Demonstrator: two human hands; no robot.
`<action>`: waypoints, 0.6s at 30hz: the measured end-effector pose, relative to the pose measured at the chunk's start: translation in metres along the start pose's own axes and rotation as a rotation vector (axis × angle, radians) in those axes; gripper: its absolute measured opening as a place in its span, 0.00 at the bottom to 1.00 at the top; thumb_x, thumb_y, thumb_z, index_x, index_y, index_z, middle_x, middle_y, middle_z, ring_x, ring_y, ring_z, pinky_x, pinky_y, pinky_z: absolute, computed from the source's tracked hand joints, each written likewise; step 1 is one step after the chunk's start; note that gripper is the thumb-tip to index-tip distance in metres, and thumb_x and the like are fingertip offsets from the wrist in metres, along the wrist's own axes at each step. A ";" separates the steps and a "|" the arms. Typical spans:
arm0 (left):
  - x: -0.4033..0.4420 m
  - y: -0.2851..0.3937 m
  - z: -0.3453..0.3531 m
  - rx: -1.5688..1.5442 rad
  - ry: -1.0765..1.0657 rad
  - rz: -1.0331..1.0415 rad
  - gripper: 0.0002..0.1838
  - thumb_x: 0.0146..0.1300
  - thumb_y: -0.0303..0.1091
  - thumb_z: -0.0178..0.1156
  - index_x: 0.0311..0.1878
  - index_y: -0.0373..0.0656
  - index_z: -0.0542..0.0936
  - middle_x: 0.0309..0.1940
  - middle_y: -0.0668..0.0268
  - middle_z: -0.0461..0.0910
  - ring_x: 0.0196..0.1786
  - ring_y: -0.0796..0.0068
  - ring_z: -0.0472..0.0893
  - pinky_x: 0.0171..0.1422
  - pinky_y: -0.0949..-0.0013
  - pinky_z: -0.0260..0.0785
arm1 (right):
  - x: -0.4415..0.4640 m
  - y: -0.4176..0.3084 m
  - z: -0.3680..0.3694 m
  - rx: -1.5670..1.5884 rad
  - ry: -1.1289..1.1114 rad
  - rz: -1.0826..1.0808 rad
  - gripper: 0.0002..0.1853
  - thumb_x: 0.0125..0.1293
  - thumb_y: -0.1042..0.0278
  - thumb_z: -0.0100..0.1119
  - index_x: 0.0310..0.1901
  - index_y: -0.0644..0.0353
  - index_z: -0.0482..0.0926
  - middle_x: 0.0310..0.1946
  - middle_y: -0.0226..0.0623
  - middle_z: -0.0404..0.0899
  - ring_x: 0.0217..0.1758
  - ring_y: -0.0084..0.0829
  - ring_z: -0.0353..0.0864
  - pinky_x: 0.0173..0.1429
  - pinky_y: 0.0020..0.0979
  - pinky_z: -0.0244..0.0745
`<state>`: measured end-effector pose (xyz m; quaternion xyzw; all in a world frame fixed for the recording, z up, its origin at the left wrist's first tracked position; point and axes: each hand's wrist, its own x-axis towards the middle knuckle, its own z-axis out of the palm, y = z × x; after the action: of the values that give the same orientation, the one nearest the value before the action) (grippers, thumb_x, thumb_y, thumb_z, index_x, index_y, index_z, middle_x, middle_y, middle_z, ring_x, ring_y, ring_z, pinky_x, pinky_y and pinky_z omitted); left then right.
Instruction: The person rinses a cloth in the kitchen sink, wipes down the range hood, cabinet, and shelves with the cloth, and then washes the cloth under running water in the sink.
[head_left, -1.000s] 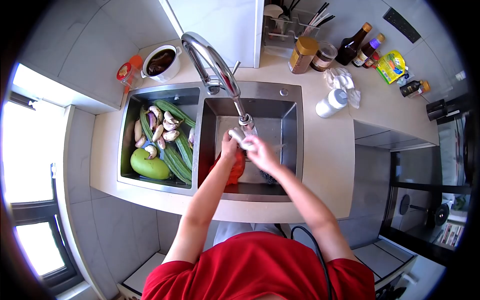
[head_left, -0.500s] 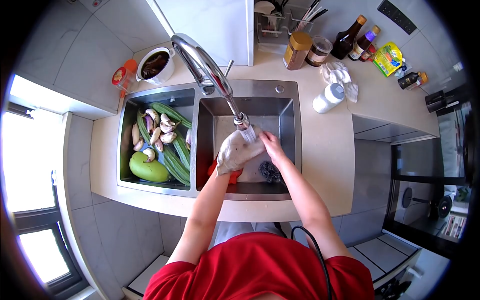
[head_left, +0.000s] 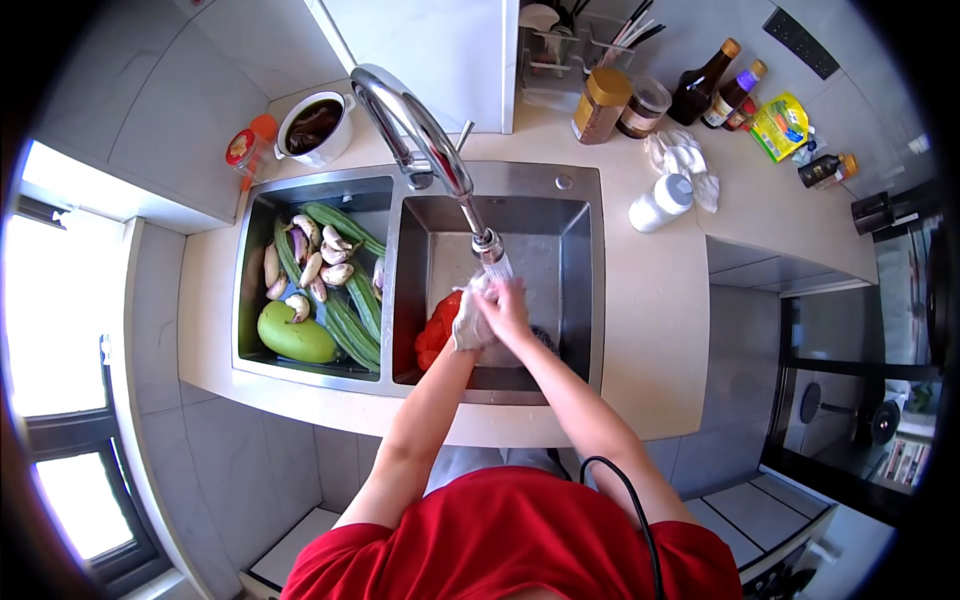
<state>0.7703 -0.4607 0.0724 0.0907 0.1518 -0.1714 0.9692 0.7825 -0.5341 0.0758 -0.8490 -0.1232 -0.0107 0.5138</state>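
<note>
A wet, pale cloth (head_left: 470, 322), shaped like a bag or mitt, covers my left hand (head_left: 477, 300) from the wrist up, and its fingers are hidden. My right hand (head_left: 507, 308) is closed over the cloth from the right side, its fingers pressed against it. Both hands are in the right sink basin (head_left: 575, 260), under water running from the chrome tap (head_left: 487, 243). Beside the left wrist lies a crumpled red thing (head_left: 434, 328), perhaps a bag. A dark mesh scrubber (head_left: 546, 338) is mostly hidden behind my right forearm.
The left basin (head_left: 262, 215) holds ridged gourds (head_left: 350, 335), several small pale-purple eggplants (head_left: 335, 273) and a large green gourd (head_left: 295, 333). Behind it stands a white pot (head_left: 333, 145) of dark liquid. A white bottle (head_left: 660, 205), jars (head_left: 601, 105) and sauce bottles (head_left: 703, 85) stand on the right counter.
My right hand has moved left and down onto the cloth, which is now bunched smaller instead of spread out. More of the red thing shows; the scrubber is now mostly covered.
</note>
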 end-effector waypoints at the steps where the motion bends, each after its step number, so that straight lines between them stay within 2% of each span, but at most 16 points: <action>1: 0.002 -0.003 0.006 -0.020 -0.031 0.020 0.11 0.68 0.40 0.46 0.40 0.44 0.73 0.37 0.66 0.75 0.42 0.73 0.74 0.48 0.72 0.68 | 0.012 0.013 0.007 -0.065 0.162 -0.008 0.14 0.54 0.68 0.63 0.37 0.63 0.68 0.31 0.45 0.75 0.36 0.45 0.76 0.43 0.40 0.70; 2: -0.005 -0.007 0.039 -0.019 0.117 0.030 0.13 0.69 0.40 0.44 0.46 0.43 0.73 0.39 0.66 0.76 0.42 0.73 0.76 0.49 0.70 0.71 | 0.026 0.021 0.000 -0.012 0.098 0.038 0.18 0.54 0.72 0.61 0.46 0.63 0.67 0.38 0.49 0.76 0.42 0.50 0.76 0.47 0.43 0.71; 4: -0.014 -0.009 0.048 0.214 0.141 0.127 0.15 0.70 0.43 0.44 0.47 0.44 0.73 0.40 0.66 0.76 0.42 0.72 0.76 0.49 0.67 0.72 | 0.028 0.006 -0.009 -0.024 0.120 0.054 0.16 0.58 0.73 0.56 0.47 0.63 0.67 0.38 0.51 0.76 0.40 0.52 0.76 0.45 0.43 0.72; 5: -0.002 -0.009 0.025 -0.054 0.160 0.052 0.16 0.70 0.44 0.44 0.48 0.43 0.73 0.41 0.66 0.76 0.41 0.72 0.77 0.49 0.67 0.72 | 0.019 0.001 -0.008 -0.046 0.145 0.034 0.14 0.60 0.72 0.54 0.48 0.62 0.67 0.38 0.51 0.76 0.39 0.53 0.77 0.43 0.44 0.72; 6: 0.003 -0.004 0.002 -0.052 0.015 0.101 0.16 0.70 0.45 0.44 0.47 0.44 0.73 0.40 0.66 0.76 0.40 0.73 0.76 0.48 0.68 0.72 | 0.001 0.004 0.003 -0.056 0.084 0.114 0.12 0.64 0.68 0.51 0.47 0.63 0.67 0.37 0.54 0.76 0.35 0.55 0.77 0.40 0.47 0.72; 7: 0.006 0.006 -0.027 -0.051 -0.130 0.148 0.16 0.70 0.46 0.44 0.46 0.44 0.74 0.38 0.66 0.76 0.40 0.74 0.76 0.47 0.69 0.72 | -0.010 -0.022 -0.009 -0.068 -0.153 0.202 0.13 0.67 0.65 0.48 0.48 0.65 0.67 0.37 0.56 0.75 0.32 0.56 0.76 0.38 0.49 0.71; 9: 0.008 0.005 -0.048 0.091 0.014 0.157 0.14 0.70 0.45 0.45 0.43 0.46 0.74 0.37 0.68 0.75 0.40 0.74 0.74 0.48 0.70 0.69 | -0.022 -0.032 -0.002 0.059 0.042 -0.055 0.11 0.68 0.65 0.48 0.43 0.66 0.67 0.32 0.55 0.75 0.30 0.55 0.75 0.37 0.49 0.70; 10: 0.008 0.005 -0.057 0.161 0.086 0.153 0.13 0.69 0.44 0.45 0.42 0.46 0.75 0.37 0.68 0.75 0.41 0.75 0.73 0.48 0.70 0.68 | -0.017 -0.024 0.000 -0.078 0.062 0.004 0.11 0.68 0.63 0.48 0.40 0.65 0.67 0.29 0.54 0.76 0.30 0.56 0.75 0.37 0.49 0.69; 11: -0.004 0.001 0.004 0.078 0.070 0.079 0.16 0.68 0.48 0.48 0.40 0.46 0.75 0.34 0.70 0.75 0.39 0.76 0.74 0.44 0.71 0.69 | -0.008 -0.002 0.006 -0.141 0.141 -0.023 0.11 0.68 0.63 0.47 0.39 0.64 0.67 0.29 0.55 0.77 0.34 0.58 0.76 0.37 0.51 0.69; 12: -0.008 0.004 0.031 0.125 0.036 -0.024 0.17 0.69 0.48 0.47 0.47 0.46 0.75 0.40 0.70 0.76 0.44 0.76 0.75 0.50 0.71 0.68 | 0.007 0.005 0.001 -0.038 0.117 0.109 0.11 0.68 0.63 0.46 0.39 0.64 0.68 0.30 0.56 0.77 0.34 0.58 0.76 0.38 0.50 0.69; 13: -0.012 -0.005 0.056 0.219 0.188 0.052 0.19 0.68 0.49 0.47 0.52 0.46 0.73 0.44 0.70 0.76 0.47 0.75 0.75 0.54 0.70 0.67 | 0.022 0.011 -0.006 0.063 0.094 0.239 0.11 0.68 0.63 0.45 0.39 0.65 0.68 0.31 0.57 0.77 0.35 0.58 0.77 0.38 0.50 0.70; 15: -0.006 -0.009 0.055 0.128 0.114 0.016 0.19 0.68 0.50 0.47 0.51 0.47 0.74 0.43 0.70 0.76 0.47 0.73 0.75 0.54 0.68 0.67 | 0.021 0.012 -0.008 -0.050 0.136 0.266 0.12 0.69 0.63 0.43 0.37 0.65 0.69 0.30 0.58 0.77 0.34 0.56 0.78 0.37 0.51 0.71; 16: -0.013 -0.001 0.049 0.291 0.219 0.035 0.17 0.70 0.46 0.45 0.51 0.47 0.74 0.43 0.69 0.76 0.47 0.72 0.75 0.55 0.68 0.67 | 0.008 0.004 -0.008 -0.105 0.084 0.266 0.13 0.69 0.61 0.43 0.36 0.64 0.69 0.30 0.59 0.77 0.34 0.56 0.78 0.37 0.51 0.71; 17: 0.001 0.007 0.010 0.115 0.123 -0.072 0.16 0.70 0.46 0.44 0.49 0.47 0.74 0.43 0.68 0.76 0.46 0.71 0.74 0.54 0.68 0.67 | 0.000 -0.008 -0.010 -0.163 0.034 0.262 0.14 0.69 0.60 0.44 0.36 0.64 0.69 0.30 0.59 0.77 0.34 0.57 0.78 0.37 0.51 0.71; 18: 0.012 0.007 -0.034 0.091 -0.039 -0.024 0.16 0.70 0.47 0.44 0.48 0.48 0.74 0.41 0.67 0.76 0.45 0.71 0.74 0.52 0.67 0.67 | -0.007 -0.034 -0.014 -0.140 0.008 0.239 0.17 0.68 0.56 0.47 0.40 0.66 0.70 0.31 0.61 0.77 0.34 0.56 0.78 0.36 0.52 0.71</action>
<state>0.7741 -0.4500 0.0372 0.1297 0.1261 -0.1915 0.9647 0.7702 -0.5326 0.1113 -0.8912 -0.0181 0.0387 0.4516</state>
